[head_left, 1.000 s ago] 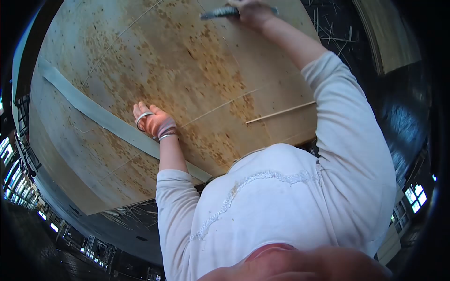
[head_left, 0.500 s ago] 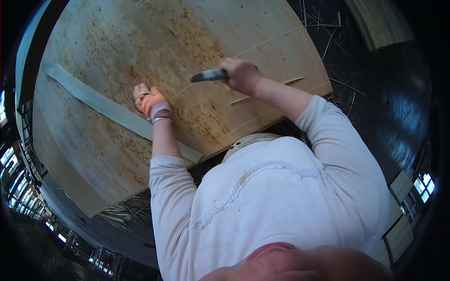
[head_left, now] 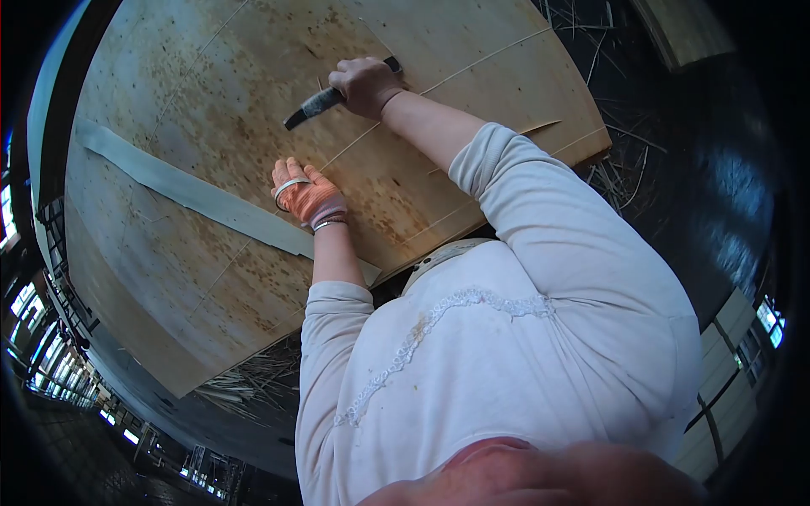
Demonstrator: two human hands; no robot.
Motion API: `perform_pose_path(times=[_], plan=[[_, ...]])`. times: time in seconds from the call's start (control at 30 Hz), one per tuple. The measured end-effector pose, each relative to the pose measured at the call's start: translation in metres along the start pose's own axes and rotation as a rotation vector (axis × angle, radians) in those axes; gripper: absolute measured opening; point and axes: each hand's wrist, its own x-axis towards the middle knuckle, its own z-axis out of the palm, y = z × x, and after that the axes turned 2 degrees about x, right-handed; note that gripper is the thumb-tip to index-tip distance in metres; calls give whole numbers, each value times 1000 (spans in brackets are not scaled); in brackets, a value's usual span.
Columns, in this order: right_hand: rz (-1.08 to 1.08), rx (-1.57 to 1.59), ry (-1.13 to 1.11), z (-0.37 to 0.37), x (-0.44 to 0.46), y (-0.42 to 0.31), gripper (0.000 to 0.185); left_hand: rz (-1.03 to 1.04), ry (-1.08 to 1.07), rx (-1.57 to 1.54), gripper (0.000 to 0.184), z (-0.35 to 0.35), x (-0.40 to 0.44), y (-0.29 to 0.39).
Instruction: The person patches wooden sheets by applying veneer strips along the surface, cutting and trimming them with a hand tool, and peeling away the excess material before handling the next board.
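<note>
Head view: a broad, brown-stained wood sheet (head_left: pixel 228 101) spreads out in front of me. My right hand (head_left: pixel 367 86) has its fingers closed around the wrapped middle of a tool (head_left: pixel 319 103); that grip is shut on it. The tool lies aslant, its dark tip pointing toward the lower left and its other end showing beyond my hand. My left hand (head_left: pixel 310 196), in an orange glove with a pale band around it, is laid on the sheet with its grip open, fingers loosely stretched and holding nothing. The tool's dark tip is near those fingertips.

A long pale strip (head_left: pixel 194 194) runs diagonally over the sheet and passes beneath my left forearm. To the right, a thin sliver of wood (head_left: pixel 542 126) lies on the sheet, partly hidden by my right forearm. Loose scraps (head_left: pixel 236 390) lie past the sheet's lower edge, and more scraps (head_left: pixel 624 169) are on the dark floor (head_left: pixel 675 160) to the right.

Compared with the first frame, I have brought the tool in from the far upper right of the sheet. Since the second frame it has turned from nearly level to slanted, and its tip has come closer to my left fingertips. My left hand is still on the sheet.
</note>
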Motion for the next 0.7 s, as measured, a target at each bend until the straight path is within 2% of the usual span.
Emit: perform_pose_path(times=[0.23,0.33,0.37,0.43,0.5,0.63,0.7], plan=[[-55,33,46,-10,-44,-2,7,0,-5,1,38,-3,0,-2],[-39,9,26,-14,-93,-18,6,-13,-5,-2,37,-1,-1,-2],[-67,24,82,-13,-118,-24,6,-17,-1,-2,37,0,-1,-3],[-2,14,-26,-28,-165,-39,3,-11,9,7,37,0,-1,-3],[136,107,-121,-46,-192,-52,12,-4,29,30,36,1,-3,-4],[500,273,-187,-96,-175,-56,28,18,32,61,38,7,-3,-9],[430,189,35,-97,-163,-26,34,30,37,63,40,15,-8,-14]])
